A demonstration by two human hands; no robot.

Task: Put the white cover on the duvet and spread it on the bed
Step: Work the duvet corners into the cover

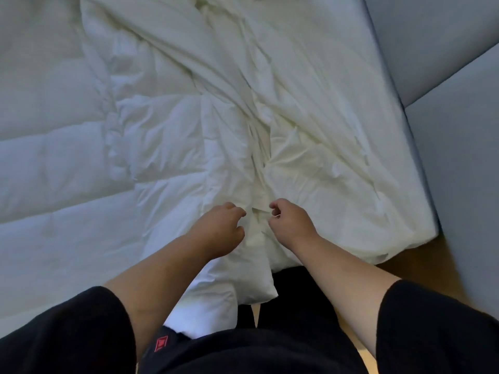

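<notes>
Across the left half of the view, the quilted white duvet (62, 163) lies flat on the bed, its stitched panels showing. Toward the middle it meets the crumpled white cover (310, 109), which is bunched in long folds running up the frame and lies over the duvet's right part, reaching the near edge of the bed. At that near edge the left hand (220, 229) has its fingers curled beside a ridge of gathered fabric, touching it; whether it truly pinches the cloth cannot be told. Just right of the ridge, the right hand (290, 222) has its fingers curled too, the tips at the fabric, grip equally unclear. Both forearms come out of black sleeves (432, 330). Further right stands a grey padded panel (442, 44), with a strip of wooden floor (405, 268) below it.
</notes>
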